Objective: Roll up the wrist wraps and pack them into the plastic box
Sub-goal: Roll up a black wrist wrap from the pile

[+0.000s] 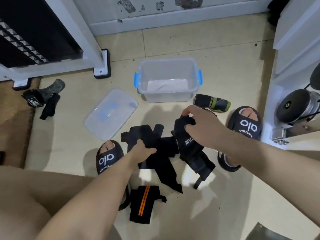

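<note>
1. On the tiled floor [216, 54], between two feet in black slides, lies a loose heap of black wrist wraps [155, 148].
2. The left hand [143, 151] grips a wrap in that heap, its fingers curled into the cloth with the thumb on top.
3. The right hand [199, 125] holds a black wrap with white lettering [188, 141] lifted above the floor; its fingers are curled round the bunched upper end, and the rest of the strap hangs down toward the heap.
4. Nearer the person, a black wrap with orange stripes [143, 203] lies flat on the floor, just beside the left slide [107, 158].
5. The clear plastic box [168, 80] with blue latches stands open farther out on the floor, with a pale sheet at its bottom and no wraps in it.
6. Its clear lid [110, 113] lies flat to the left of the box.
7. A rolled black-and-green wrap [212, 103] lies on the floor just right of the box, near the right slide [245, 123].
8. Far to the left, another bundle of dark wraps [43, 97] rests at the edge of a brown mat [12, 122].
</note>
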The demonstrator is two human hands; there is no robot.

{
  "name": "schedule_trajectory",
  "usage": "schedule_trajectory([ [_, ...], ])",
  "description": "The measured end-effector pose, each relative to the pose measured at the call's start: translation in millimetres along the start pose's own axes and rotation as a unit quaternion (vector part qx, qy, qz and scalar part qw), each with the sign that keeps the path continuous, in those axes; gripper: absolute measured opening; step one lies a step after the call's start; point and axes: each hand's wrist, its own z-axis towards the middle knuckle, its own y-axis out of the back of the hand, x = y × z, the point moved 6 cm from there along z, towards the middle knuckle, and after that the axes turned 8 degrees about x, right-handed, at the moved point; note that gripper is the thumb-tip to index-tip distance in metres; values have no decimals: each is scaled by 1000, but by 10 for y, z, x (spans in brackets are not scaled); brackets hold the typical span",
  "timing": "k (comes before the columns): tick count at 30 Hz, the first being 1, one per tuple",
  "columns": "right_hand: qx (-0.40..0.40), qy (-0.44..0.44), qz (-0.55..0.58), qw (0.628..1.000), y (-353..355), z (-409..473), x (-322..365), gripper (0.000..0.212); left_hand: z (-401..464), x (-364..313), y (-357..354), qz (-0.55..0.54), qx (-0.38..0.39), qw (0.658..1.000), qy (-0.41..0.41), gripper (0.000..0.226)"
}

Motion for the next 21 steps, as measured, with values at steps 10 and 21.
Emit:
schedule_trajectory([
  [10,13,-19,40,999,127,167,58,42,524,212,-233,-138,-34,981,131,130],
  [21,24,5,26,999,189,137,233,37,-247,-518,297,-311,30,950,-3,45],
])
